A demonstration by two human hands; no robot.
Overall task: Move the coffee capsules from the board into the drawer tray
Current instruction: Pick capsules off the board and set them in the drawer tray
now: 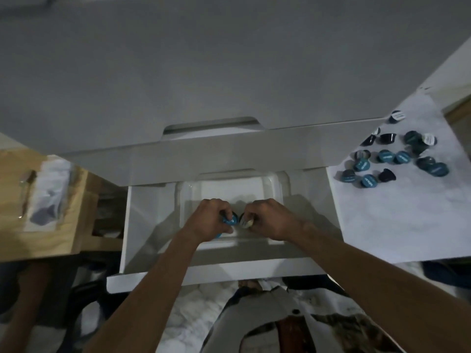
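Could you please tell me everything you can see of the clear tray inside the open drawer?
The drawer tray looks like clear, glossy plastic, rectangular with rounded corners and raised walls. It sits level inside the open white drawer, partly under the cabinet front. Its far half looks bare. Over its near edge the left hand and right hand each hold coffee capsules.

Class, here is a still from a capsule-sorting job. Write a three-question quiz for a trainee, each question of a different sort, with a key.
1. True or false: both hands are over the drawer tray.
2. Where do the loose capsules lie? A) on the white board to the right B) on the floor C) on the wooden unit.
3. Fill in: the left hand holds a ____-lidded capsule.

Key: 1 true; 2 A; 3 blue. The right hand also holds capsules.
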